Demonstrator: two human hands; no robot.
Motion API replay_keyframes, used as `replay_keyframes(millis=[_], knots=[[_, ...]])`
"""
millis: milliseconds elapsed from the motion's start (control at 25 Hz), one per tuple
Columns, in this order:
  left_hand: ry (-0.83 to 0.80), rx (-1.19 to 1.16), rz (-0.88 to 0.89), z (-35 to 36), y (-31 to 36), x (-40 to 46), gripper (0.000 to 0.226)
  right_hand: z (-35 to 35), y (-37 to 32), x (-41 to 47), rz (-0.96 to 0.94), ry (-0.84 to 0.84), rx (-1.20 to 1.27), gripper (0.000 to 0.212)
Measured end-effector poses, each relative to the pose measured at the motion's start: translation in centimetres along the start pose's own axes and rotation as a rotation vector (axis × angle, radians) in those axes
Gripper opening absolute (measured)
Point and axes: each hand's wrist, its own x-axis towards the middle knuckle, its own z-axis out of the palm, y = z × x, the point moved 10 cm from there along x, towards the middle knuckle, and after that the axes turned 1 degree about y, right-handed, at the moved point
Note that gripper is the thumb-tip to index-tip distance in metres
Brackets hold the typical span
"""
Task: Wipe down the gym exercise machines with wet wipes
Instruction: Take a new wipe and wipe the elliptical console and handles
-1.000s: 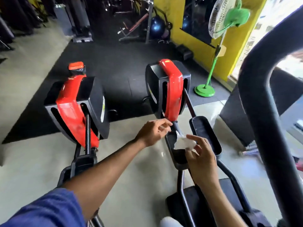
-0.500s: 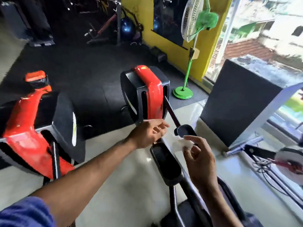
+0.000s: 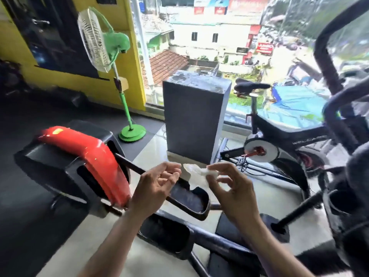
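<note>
Hands are both raised in front of the person, above the black pedal (image 3: 189, 198) of the elliptical machine (image 3: 83, 166). The right hand (image 3: 229, 188) pinches a small crumpled wet wipe (image 3: 197, 172) between thumb and fingers; the left hand (image 3: 155, 184) is just beside it with loosely curled fingers, and I cannot tell if it touches the wipe. The wipe is in the air and not on any surface. I judge that the wiping is between strokes, maybe the wipe is being refolded. Which parts are already clean cannot be seen. The exercise bike (image 3: 279, 140) at the far right, near the window, looks still to be wiped.
</note>
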Motion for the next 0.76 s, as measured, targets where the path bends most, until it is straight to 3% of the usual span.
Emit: replay_keyframes(millis=[120,240,440,640,760], knots=[[-0.194,-0.026,0.104,1.4,0.2,2.7,0.018,-1.3,-0.2,-0.6,0.036,0.220,-0.148,0.018],[-0.386,-0.033,0.232,2.9,1.8,4.9,0.019,-2.0,-1.1,-2.6,0.097,0.390,-0.124,0.013],[-0.552,-0.159,0.398,7.9,7.6,7.4,0.018,-5.5,-4.4,-5.6,0.072,0.591,-0.235,0.012],[-0.701,-0.299,0.557,14.7,14.4,7.1,0.019,-9.5,-7.7,-7.9,-0.026,0.773,-0.335,0.036],[-0.760,-0.331,0.705,17.0,17.8,5.9,0.019,-10.3,-9.5,-9.1,-0.027,0.872,-0.425,0.034]])
